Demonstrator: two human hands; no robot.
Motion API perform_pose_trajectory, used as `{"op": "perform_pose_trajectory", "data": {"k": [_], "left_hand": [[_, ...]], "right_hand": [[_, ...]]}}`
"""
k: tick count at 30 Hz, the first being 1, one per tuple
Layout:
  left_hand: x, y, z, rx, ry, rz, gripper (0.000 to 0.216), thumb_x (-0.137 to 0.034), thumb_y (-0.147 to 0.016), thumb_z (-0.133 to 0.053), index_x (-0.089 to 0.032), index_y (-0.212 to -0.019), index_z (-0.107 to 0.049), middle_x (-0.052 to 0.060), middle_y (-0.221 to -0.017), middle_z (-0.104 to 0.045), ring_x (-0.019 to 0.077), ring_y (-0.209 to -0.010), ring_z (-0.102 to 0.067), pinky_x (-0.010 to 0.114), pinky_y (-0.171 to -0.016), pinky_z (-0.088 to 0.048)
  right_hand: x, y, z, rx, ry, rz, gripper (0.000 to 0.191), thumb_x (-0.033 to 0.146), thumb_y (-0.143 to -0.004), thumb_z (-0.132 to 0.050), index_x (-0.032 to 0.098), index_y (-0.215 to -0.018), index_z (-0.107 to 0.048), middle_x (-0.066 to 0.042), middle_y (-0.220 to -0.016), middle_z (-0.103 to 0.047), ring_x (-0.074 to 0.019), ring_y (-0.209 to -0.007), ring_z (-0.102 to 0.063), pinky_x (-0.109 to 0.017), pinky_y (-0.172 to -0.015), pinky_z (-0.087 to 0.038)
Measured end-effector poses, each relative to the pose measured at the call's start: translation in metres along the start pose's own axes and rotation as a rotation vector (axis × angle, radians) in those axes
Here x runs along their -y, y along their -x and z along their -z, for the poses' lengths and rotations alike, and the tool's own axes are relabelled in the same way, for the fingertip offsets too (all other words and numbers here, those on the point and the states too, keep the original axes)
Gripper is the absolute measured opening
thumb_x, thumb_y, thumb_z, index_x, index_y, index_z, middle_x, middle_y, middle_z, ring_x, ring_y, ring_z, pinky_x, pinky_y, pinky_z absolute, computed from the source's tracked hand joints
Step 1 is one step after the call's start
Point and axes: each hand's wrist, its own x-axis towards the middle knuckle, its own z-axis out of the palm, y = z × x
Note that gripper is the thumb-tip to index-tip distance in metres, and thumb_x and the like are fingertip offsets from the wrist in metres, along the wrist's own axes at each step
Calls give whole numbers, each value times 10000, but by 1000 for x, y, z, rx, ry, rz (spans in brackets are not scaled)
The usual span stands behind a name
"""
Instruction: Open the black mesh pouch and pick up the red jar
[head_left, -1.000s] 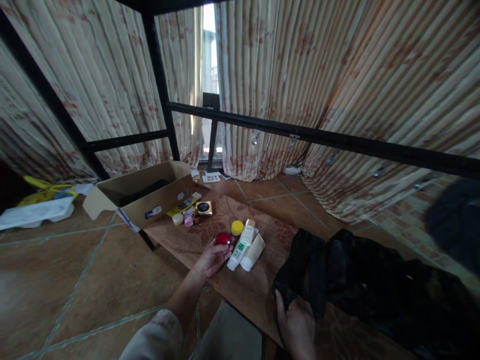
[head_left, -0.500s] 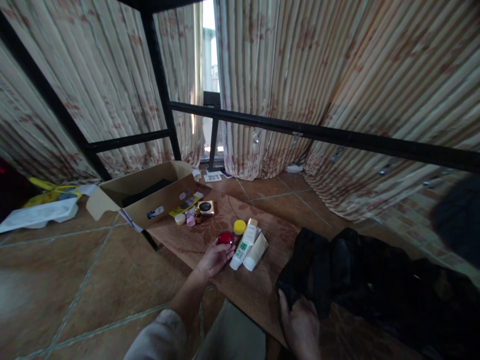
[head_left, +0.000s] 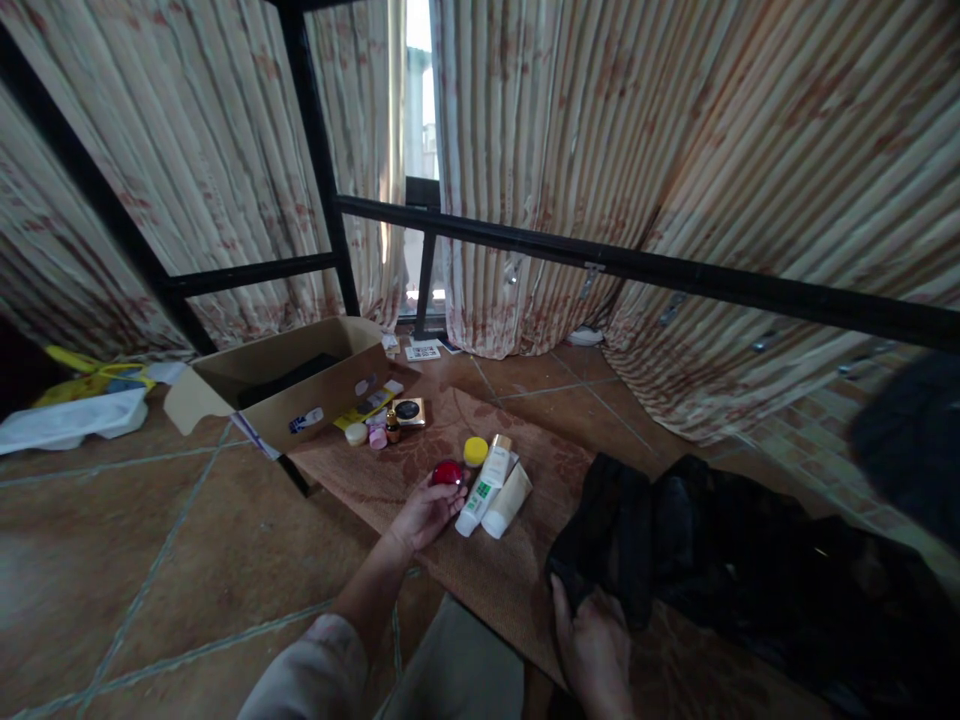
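Note:
My left hand (head_left: 426, 514) reaches out over the brown mat (head_left: 480, 580), its fingertips closed on a round red-lidded jar (head_left: 447, 472). Right of the jar stand a yellow-lidded jar (head_left: 475, 451) and two white tubes (head_left: 495, 490) lying side by side. My right hand (head_left: 594, 646) is low in the view and grips the near edge of a black cloth bag (head_left: 720, 560) that sprawls over the mat's right side.
An open cardboard box (head_left: 289, 385) lies at the mat's far left corner, with small jars, a little bottle and a gold compact (head_left: 409, 411) beside it. A black metal frame (head_left: 600, 265) and striped curtains close off the back. White and yellow bags (head_left: 75, 410) lie at far left on the tiled floor.
Only the view has shifted slightly. My left hand stays on the red jar and my right hand stays on the black bag.

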Motion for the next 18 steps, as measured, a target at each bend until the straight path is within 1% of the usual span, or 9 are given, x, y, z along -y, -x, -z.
{"op": "perform_pose_trajectory", "data": {"k": [2,6,11,15,18], "left_hand": [[0,0,0,-5,2,5,348,-12,-660,-636,-157,-974,-594,68,-980,-674,99,-726,-623,230,-713,-489],[1,-1,1,-8,5,6,322,-4,-660,-632,-150,-946,-604,68,-964,-681,99,-718,-626,224,-703,-484],[2,-2,3,5,14,13,320,-3,-666,-627,-154,-947,-604,63,-975,-679,98,-734,-629,221,-713,-483],[2,-2,2,-2,10,15,301,-15,-668,-625,-147,-938,-602,72,-970,-678,100,-741,-628,231,-736,-488],[1,-1,1,-5,5,17,289,-18,-670,-625,-142,-930,-602,73,-971,-678,100,-741,-627,233,-738,-491]], "right_hand": [[1,0,1,4,16,11,422,441,-891,-404,167,-661,-627,-81,-637,-621,-203,-657,-555,-300,-669,-372],[1,0,0,18,80,-35,450,470,-868,-438,152,-598,-606,-95,-621,-613,-208,-638,-554,-299,-648,-377],[2,-1,1,12,69,1,429,444,-875,-440,158,-603,-608,-82,-616,-615,-200,-626,-559,-299,-668,-380],[4,-3,4,-22,77,-8,450,455,-883,-413,164,-591,-593,-88,-595,-598,-200,-617,-552,-298,-634,-369],[5,-5,7,-15,67,-12,463,469,-888,-388,160,-615,-597,-94,-615,-610,-201,-630,-555,-300,-654,-373]]}}
